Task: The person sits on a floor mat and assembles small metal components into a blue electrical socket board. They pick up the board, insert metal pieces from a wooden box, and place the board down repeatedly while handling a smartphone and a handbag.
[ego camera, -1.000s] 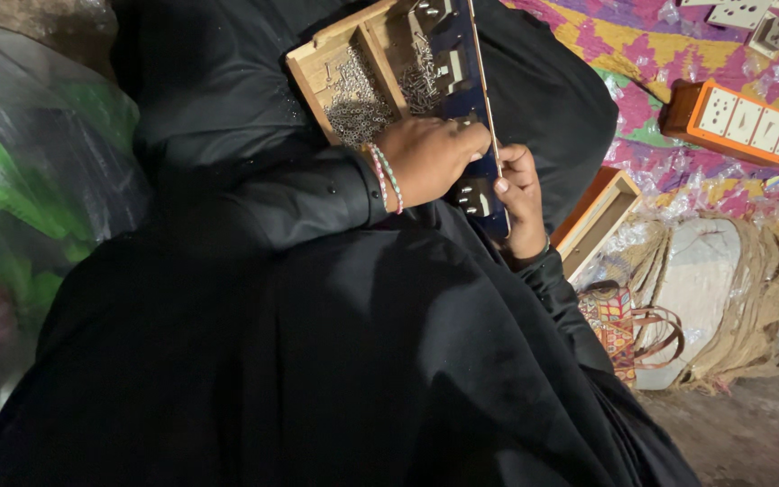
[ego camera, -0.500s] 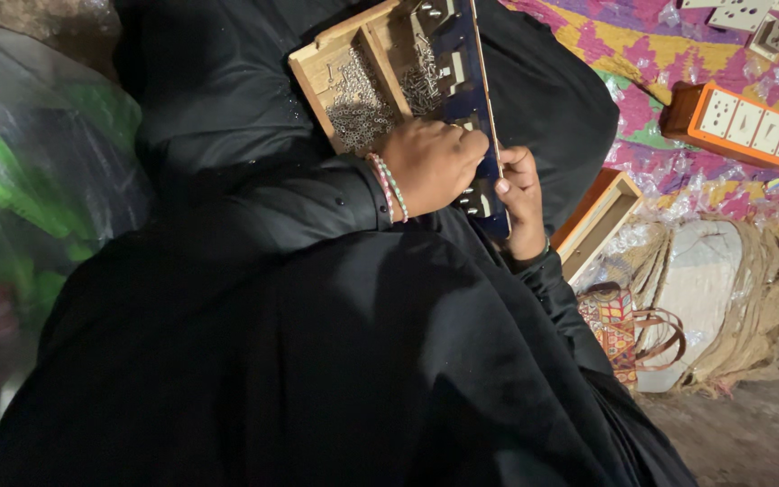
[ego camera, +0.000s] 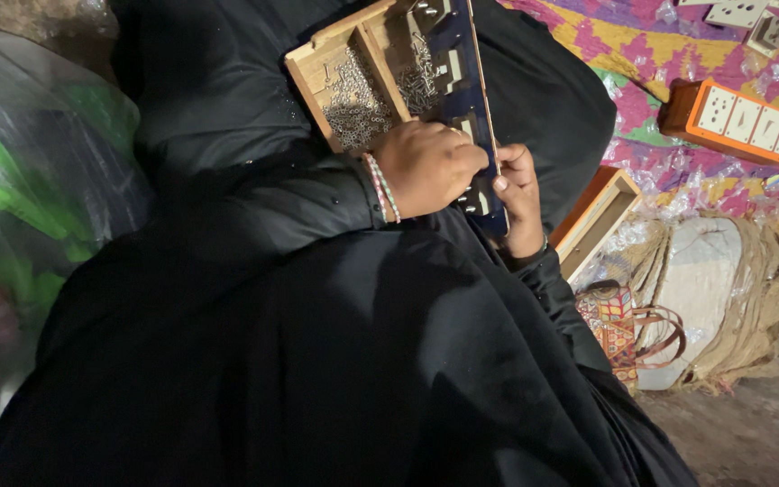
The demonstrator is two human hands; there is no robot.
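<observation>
Mostly the view is filled by the person's black robe (ego camera: 317, 361), soft and heavily folded, spreading from the near edge up to the lap. Left of it lies a crinkled clear plastic bag (ego camera: 20, 198) with green shapes inside. Far right, a patterned pink, yellow and purple cloth (ego camera: 642, 54) carries an orange-edged switchboard (ego camera: 737, 122) with white sockets, and nearer sits an open wooden box frame (ego camera: 592, 221) beside a woven straw mat (ego camera: 732, 289) and a small patterned handbag (ego camera: 624, 329). On the lap rests a wooden tray (ego camera: 344, 63), split into compartments heaped with small shiny metal screws (ego camera: 353, 104). Leaning across it is a dark blue switch panel (ego camera: 466, 99), long and flat, studded with metal fittings. The left hand (ego camera: 430, 167), beaded bracelets at its wrist, is curled closed over the panel's near end, fingers pressing on it. The right hand (ego camera: 520, 198) clasps the panel's right edge, its thumb on the face.
</observation>
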